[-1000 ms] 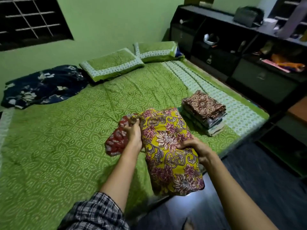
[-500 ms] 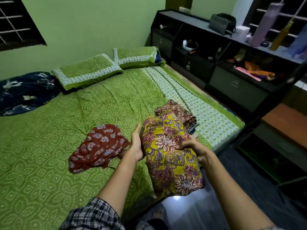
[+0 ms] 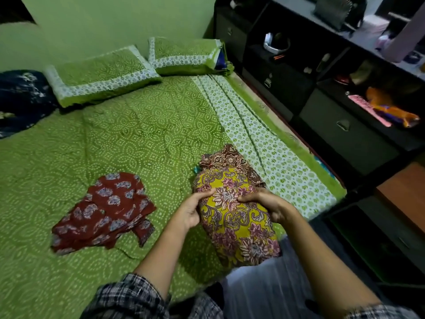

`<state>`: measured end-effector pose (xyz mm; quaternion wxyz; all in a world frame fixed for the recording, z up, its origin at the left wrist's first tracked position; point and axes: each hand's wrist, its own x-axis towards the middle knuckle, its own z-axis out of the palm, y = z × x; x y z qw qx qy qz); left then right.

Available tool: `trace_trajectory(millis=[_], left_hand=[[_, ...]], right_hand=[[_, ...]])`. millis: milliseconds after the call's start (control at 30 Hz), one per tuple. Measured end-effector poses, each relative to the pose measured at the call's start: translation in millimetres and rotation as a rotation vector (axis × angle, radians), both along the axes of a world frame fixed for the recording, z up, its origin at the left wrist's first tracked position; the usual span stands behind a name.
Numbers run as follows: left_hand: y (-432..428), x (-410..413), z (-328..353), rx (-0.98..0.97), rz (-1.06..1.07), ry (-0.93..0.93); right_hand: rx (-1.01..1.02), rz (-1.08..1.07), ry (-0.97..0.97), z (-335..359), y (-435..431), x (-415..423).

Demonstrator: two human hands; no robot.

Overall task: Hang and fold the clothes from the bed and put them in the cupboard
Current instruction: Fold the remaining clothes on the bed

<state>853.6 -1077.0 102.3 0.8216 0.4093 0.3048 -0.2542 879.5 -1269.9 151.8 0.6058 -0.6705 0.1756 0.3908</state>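
Gripping a folded yellow floral garment [image 3: 236, 226] from both sides, left hand [image 3: 190, 212] and right hand [image 3: 266, 204] curl their fingers into the cloth at the bed's [image 3: 138, 139] near edge. The bundle's lower end hangs off the mattress.

Just beyond the grip sits a stack of folded clothes [image 3: 230, 157], brown print on top. The yellow piece overlaps it, but whether it rests on it can't be told. Several pcs look done.

Left of the grip, near but apart, a red floral garment [image 3: 105, 208] lies crumpled & unfolded. Far left & well beyond, a dark blue floral cloth [image 3: 20, 100] is heaped beside the pillows [image 3: 101, 74].

Judging by this, folding is approx. halfway w/ at least two pcs left. No hanger or cupboard is in view. Right of the grip stands a black shelf unit [image 3: 322, 93].
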Motion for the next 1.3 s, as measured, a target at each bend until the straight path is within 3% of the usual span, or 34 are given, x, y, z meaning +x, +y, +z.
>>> trace_trajectory(millis=[133, 267, 333, 433, 600, 700, 1000, 1133, 1233, 1300], left_hand=[[-8, 44, -15, 0.007, 0.08, 0.077], [-7, 85, -28, -0.07, 0.118, 0.015], [-9, 108, -38, -0.127, 0.151, -0.023], [-15, 139, -66, -0.132, 0.225, 0.018], [-41, 157, -129, 0.142, 0.231, 0.229], [-46, 156, -157, 0.131, 0.232, 0.29], [-48, 154, -154, 0.175, 0.317, 0.349], [-49, 155, -149, 0.182, 0.313, 0.336], [-50, 154, -148, 0.215, 0.328, 0.31], [-49, 151, -148, 0.231, 0.327, 0.27]], right_hand=[[0.059, 0.016, 0.028, -6, -10, 48], [0.194, -0.067, 0.089, 4, -21, 97], [0.199, 0.049, 0.027, -13, -23, 131], [0.08, 0.071, 0.017, -58, -23, 174], [-0.169, 0.093, 0.1, -147, -29, 192], [-0.229, 0.094, 0.095, -176, -36, 192], [-0.43, 0.146, -0.135, -178, -22, 193], [-0.625, 0.185, -0.448, -166, -9, 186], [-0.465, 0.177, -0.646, -155, 3, 189], [-0.24, 0.254, -0.492, -153, 16, 191]])
